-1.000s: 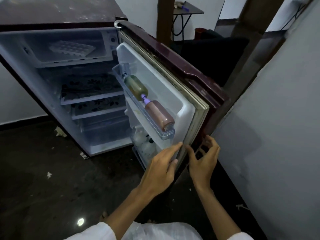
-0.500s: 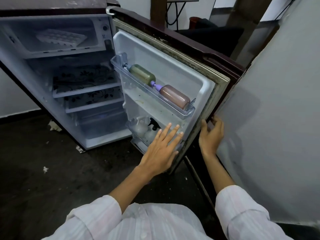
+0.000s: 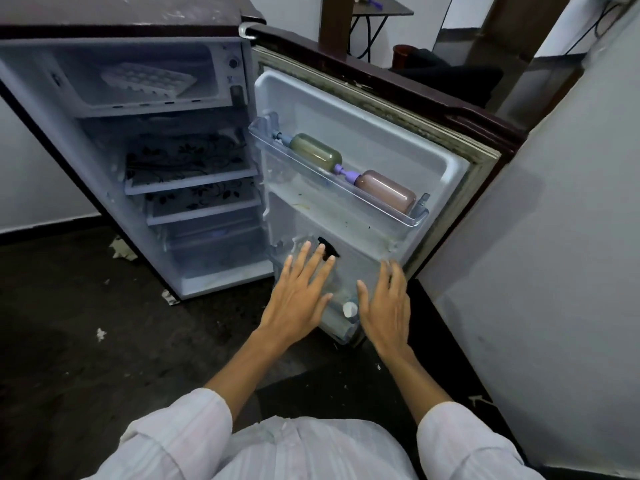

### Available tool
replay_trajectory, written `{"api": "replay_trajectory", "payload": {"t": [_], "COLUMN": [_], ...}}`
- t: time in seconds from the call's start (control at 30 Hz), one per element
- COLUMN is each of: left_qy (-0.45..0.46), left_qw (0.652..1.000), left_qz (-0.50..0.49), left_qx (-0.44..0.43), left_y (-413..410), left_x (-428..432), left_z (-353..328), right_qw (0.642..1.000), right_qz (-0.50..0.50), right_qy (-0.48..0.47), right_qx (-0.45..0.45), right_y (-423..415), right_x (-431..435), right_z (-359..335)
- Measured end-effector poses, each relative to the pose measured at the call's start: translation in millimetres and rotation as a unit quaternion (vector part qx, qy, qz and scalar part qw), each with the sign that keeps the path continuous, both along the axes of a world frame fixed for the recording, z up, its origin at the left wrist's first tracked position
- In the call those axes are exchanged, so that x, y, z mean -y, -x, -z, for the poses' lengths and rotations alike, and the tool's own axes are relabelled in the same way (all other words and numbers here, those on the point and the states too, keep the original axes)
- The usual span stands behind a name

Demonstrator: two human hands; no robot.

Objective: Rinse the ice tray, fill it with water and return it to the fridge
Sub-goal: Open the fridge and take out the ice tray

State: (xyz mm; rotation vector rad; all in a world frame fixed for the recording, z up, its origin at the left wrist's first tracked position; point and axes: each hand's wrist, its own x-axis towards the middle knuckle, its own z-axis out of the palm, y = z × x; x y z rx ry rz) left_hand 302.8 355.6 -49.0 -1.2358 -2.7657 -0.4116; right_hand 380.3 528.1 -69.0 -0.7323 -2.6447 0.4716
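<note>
Head view, the only one: the fridge (image 3: pixel 104 22) door (image 3: pixel 363 109) was found standing open, so the fetch-the-tray step was judged to be in hand. The ice tray (image 3: pixel 149 79) was spotted upper left, lying in the freezer compartment (image 3: pixel 207 60), untouched. The left hand (image 3: pixel 299 292) and right hand (image 3: pixel 386 306) were held low centre by the lower door rack (image 3: pixel 337 327), fingers spread, nothing gripped. A reach up and left would probably be needed next. A green bottle (image 3: pixel 316 150) and a pinkish bottle (image 3: pixel 386 190) were laid in the upper door shelf (image 3: pixel 311 171), well clear of that path.
</note>
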Motion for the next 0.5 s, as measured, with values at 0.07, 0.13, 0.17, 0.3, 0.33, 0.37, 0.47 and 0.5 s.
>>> {"api": "replay_trajectory", "payload": {"t": [0.07,0.13,0.17,0.3,0.33,0.37,0.47,0.5], "left_qy": [0.018,0.031,0.032,0.050,0.056,0.061,0.077,0.081], "left_qw": [0.999,0.998,0.998,0.994,0.992,0.990,0.984,0.983], "left_qz": [-0.026,-0.049,-0.058,-0.099,-0.110,-0.124,-0.158,-0.166], "left_qx": [-0.004,-0.002,0.003,0.012,0.015,0.016,0.015,0.019], "left_y": [6,14,19,39,44,49,65,70], "left_x": [13,26,33,62,69,76,100,108], "left_z": [-1,-1,0,-1,-1,-3,-5,-7], "right_qw": [0.998,0.994,0.991,0.981,0.978,0.976,0.971,0.968], "right_qz": [-0.045,-0.083,-0.100,-0.159,-0.170,-0.180,-0.205,-0.215], "right_qy": [-0.023,-0.019,-0.019,-0.031,-0.031,-0.033,-0.051,-0.057], "right_qx": [0.035,0.070,0.083,0.111,0.115,0.117,0.114,0.115], "right_y": [9,22,30,58,66,73,94,102], "right_x": [15,29,36,64,71,78,100,107], "right_z": [5,10,12,14,14,12,11,9]}}
